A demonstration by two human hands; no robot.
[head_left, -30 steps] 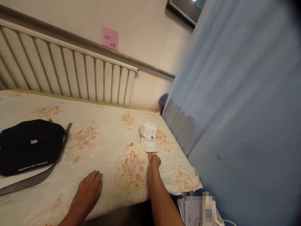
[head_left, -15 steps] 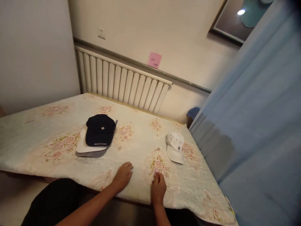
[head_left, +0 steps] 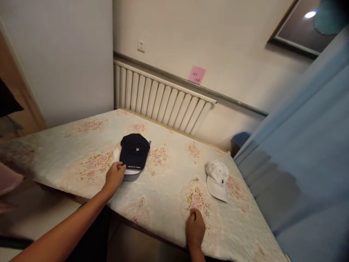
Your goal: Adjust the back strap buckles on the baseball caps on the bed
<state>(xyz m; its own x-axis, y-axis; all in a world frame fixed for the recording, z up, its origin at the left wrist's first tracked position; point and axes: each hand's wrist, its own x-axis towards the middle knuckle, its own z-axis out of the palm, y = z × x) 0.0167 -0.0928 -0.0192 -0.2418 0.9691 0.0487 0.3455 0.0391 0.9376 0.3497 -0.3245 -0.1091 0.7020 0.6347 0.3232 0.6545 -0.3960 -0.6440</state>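
A dark navy baseball cap (head_left: pixel 135 151) with small white lettering lies on top of a white cap (head_left: pixel 116 154) and a grey cap (head_left: pixel 132 177), left of the middle of the bed. My left hand (head_left: pixel 114 176) is at the front left corner of the navy cap's brim, thumb and fingers pinched on its edge. Apart from the stack, a white baseball cap (head_left: pixel 217 180) with a small dark logo sits toward the right. Nearer to me, my right hand (head_left: pixel 195 223) rests on the bedding with its fingers curled closed, and nothing shows in it.
Flowered bedding (head_left: pixel 169 196) covers the bed. Behind it stand a white radiator (head_left: pixel 163 98) and a wall with a pink note (head_left: pixel 196 74). A blue curtain (head_left: pixel 305 156) hangs at the right. Part of another person, a pink shape (head_left: pixel 9 180), shows at the left edge.
My left hand has moved left and forward from the bare bedding to the navy cap's brim. My right hand stays near the bed's front edge. The view has turned left.
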